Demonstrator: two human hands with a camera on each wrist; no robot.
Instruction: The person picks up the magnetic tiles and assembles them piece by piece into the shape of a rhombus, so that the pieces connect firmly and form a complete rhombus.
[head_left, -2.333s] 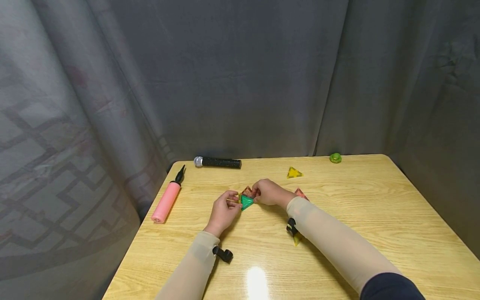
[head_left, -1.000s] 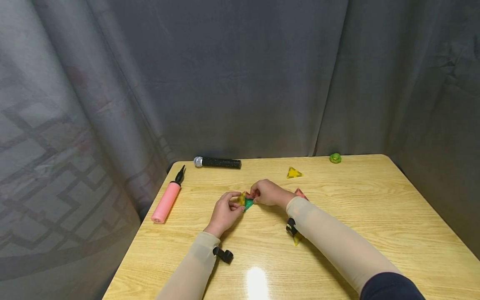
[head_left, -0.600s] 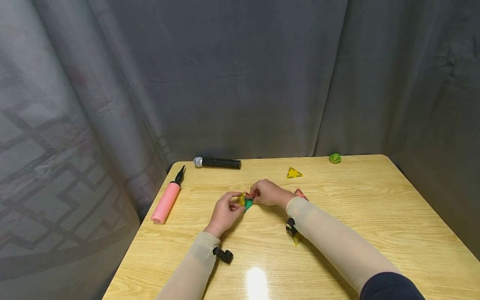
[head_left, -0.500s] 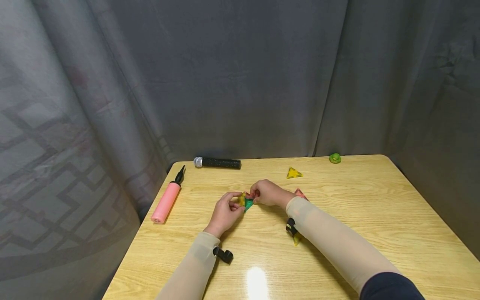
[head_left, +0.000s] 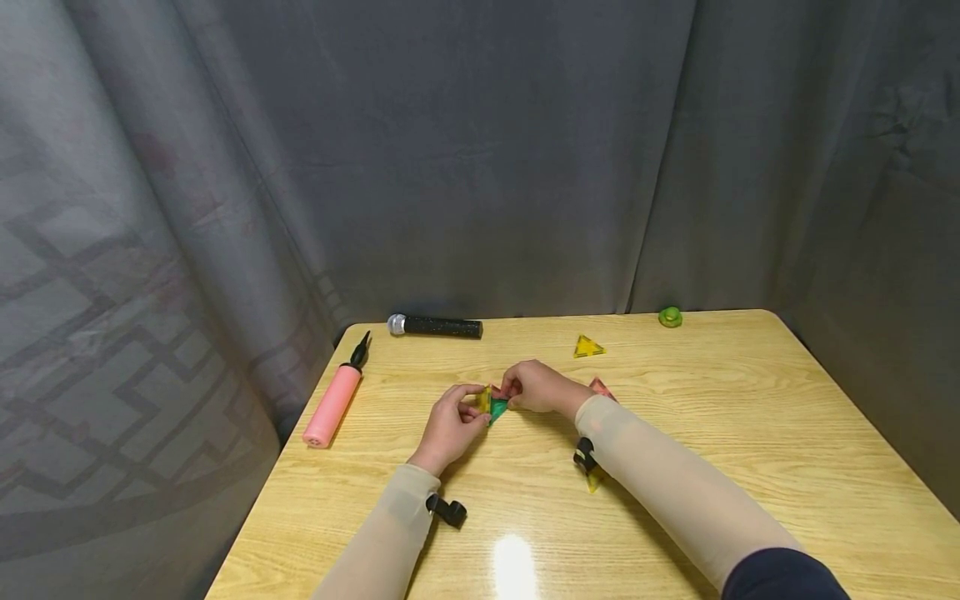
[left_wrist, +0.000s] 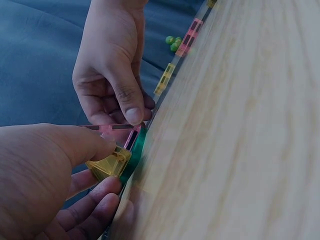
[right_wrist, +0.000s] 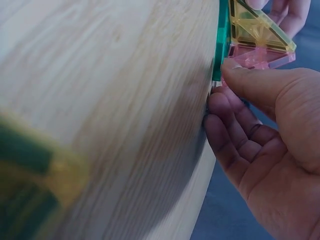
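Observation:
A green triangular magnetic tile (head_left: 498,408) lies flat on the table, mid-left in the head view. Rising from its edges and leaning together are a yellow triangular tile (right_wrist: 257,30) and a pink triangular tile (right_wrist: 257,56). My left hand (head_left: 446,427) pinches the yellow tile (left_wrist: 109,166) between thumb and fingers. At the opposite side my right hand (head_left: 542,387) pinches the pink tile's lower corner, its thumb beside the green tile (right_wrist: 221,42). Fingers cover part of the pink tile (left_wrist: 119,134) in the left wrist view.
Another yellow tile (head_left: 589,347) lies further back. One pink tile (head_left: 602,388) and one yellow tile (head_left: 594,480) are partly hidden by the right arm. Around the table's edges are a pink balloon pump (head_left: 333,404), a black microphone (head_left: 441,327) and a small green toy (head_left: 671,317).
Since the oldest frame, the yellow tile has turned from nearly edge-on to show its face, and the tiles have shifted slightly right. Over the last second both hands stay almost still.

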